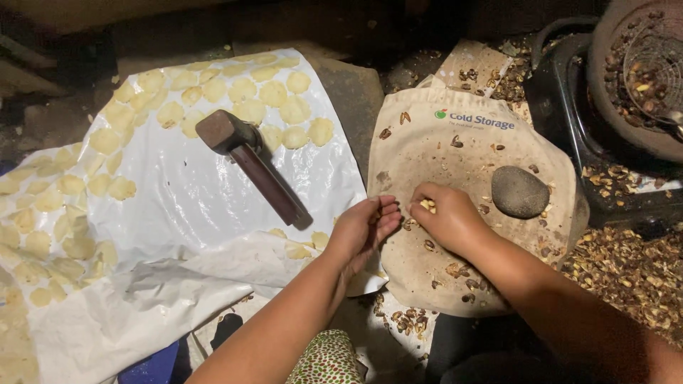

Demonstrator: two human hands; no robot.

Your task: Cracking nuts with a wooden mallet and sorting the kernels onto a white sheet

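On the beige cloth bag (455, 142) beside white plastic sheeting (192, 192), right hand (448, 217) fingers grasp pale kernels (427, 205); left hand (363, 231) released.

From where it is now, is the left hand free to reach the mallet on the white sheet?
Probably yes. The left hand looks empty, and the mallet lies uncovered on the white sheet, handle end pointing toward that hand, nothing between them.
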